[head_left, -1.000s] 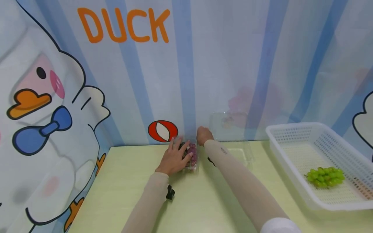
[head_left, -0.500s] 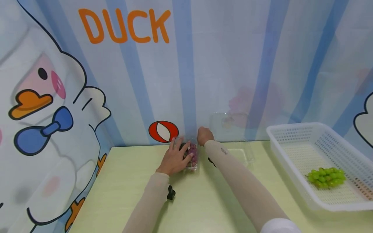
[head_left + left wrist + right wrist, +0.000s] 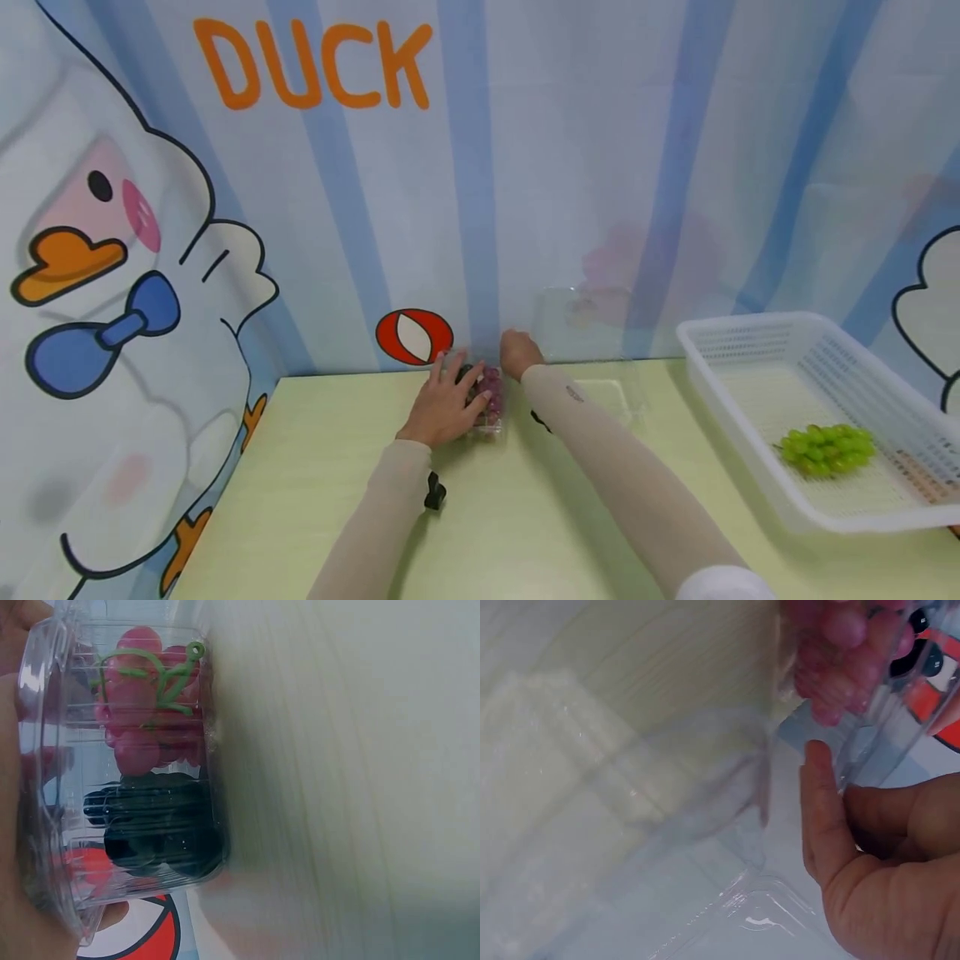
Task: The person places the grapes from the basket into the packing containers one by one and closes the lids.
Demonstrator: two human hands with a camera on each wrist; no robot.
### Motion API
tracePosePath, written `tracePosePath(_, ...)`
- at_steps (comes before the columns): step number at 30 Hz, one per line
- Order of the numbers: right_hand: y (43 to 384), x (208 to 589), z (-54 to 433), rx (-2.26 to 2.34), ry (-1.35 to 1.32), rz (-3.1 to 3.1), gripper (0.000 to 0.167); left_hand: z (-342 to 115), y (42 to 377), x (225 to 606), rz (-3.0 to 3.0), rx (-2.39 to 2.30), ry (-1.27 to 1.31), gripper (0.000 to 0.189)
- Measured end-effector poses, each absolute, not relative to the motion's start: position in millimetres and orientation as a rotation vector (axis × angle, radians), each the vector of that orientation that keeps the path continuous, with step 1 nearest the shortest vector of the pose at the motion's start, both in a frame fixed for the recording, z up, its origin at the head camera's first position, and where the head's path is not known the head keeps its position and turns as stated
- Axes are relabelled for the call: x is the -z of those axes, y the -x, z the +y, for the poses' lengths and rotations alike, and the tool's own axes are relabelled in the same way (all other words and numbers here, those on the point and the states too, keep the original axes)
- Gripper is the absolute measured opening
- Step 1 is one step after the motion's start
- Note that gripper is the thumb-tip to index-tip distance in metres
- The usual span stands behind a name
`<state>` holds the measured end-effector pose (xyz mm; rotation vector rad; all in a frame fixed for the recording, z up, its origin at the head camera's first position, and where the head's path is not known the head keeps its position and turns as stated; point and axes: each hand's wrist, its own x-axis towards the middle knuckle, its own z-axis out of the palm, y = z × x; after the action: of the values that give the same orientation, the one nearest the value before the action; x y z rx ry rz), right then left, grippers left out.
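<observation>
Clear plastic box (image 3: 487,431) on the counter (image 3: 322,467), ridged along its walls and rounded at the corners, with two kinds of fruit packed side by side: round red grapes (image 3: 139,750) on a curly green stem, kinda matte, and glossy near-black fruit (image 3: 161,825). It's placed close to the back edge, near the striped fabric backdrop (image 3: 570,167). Its top is covered by the left grip (image 3: 442,408), a bare hand with the fingers pretty straight and fanned out, nothing clasped. At the far right corner, the thin plastic edge is pinched by the right grip (image 3: 520,353), digits closed up on it. Just to the right, a second clear container (image 3: 633,392) is laid open, its see-through lid (image 3: 581,325) tipped up. Further right, a bunch of plump lime-green grapes (image 3: 827,451) is held in a white plastic basket (image 3: 750,343), all little slots and mesh holes. Both arms are covered by beige sleeves (image 3: 382,517), and the counter's pale yellow-green surface is marked with faint wood-grain streaks.
</observation>
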<state>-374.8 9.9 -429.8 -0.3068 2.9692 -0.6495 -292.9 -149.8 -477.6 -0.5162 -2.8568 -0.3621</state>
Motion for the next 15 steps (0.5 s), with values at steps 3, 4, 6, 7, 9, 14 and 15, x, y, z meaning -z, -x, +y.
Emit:
tracePosePath(3, 363.3, 427.3, 9.5, 0.659, 0.337, 2.912, 0.021, -152.0, 291.4, 478.6, -2.860, 0.340, 0.515, 0.059)
tracePosePath(4, 359.2, 426.5, 9.7, 0.661, 0.346, 2.893, 0.021, -152.5, 290.8, 478.7, -2.863, 0.332, 0.514, 0.059)
tracePosePath(6, 351.0, 424.3, 11.1, 0.665, 0.371, 2.867, 0.019, -153.2, 290.0, 478.4, -2.868, 0.327, 0.509, 0.059)
tracePosePath(7, 346.7, 423.2, 12.2, 0.675, 0.379, 2.852, 0.019, -153.2, 289.8, 477.8, -2.870, 0.331, 0.508, 0.058)
tracePosePath(9, 338.2, 420.8, 15.0, 0.688, 0.395, 2.822, 0.020, -152.6, 290.0, 476.2, -2.872, 0.338, 0.509, 0.058)
tracePosePath(14, 317.3, 415.1, 21.9, 0.772, 0.401, 2.776, 0.021, -150.4, 293.0, 473.9, -2.877, 0.349, 0.519, 0.059)
tracePosePath(15, 313.4, 414.4, 23.0, 0.796, 0.405, 2.776, 0.020, -150.2, 293.6, 473.9, -2.879, 0.347, 0.517, 0.059)
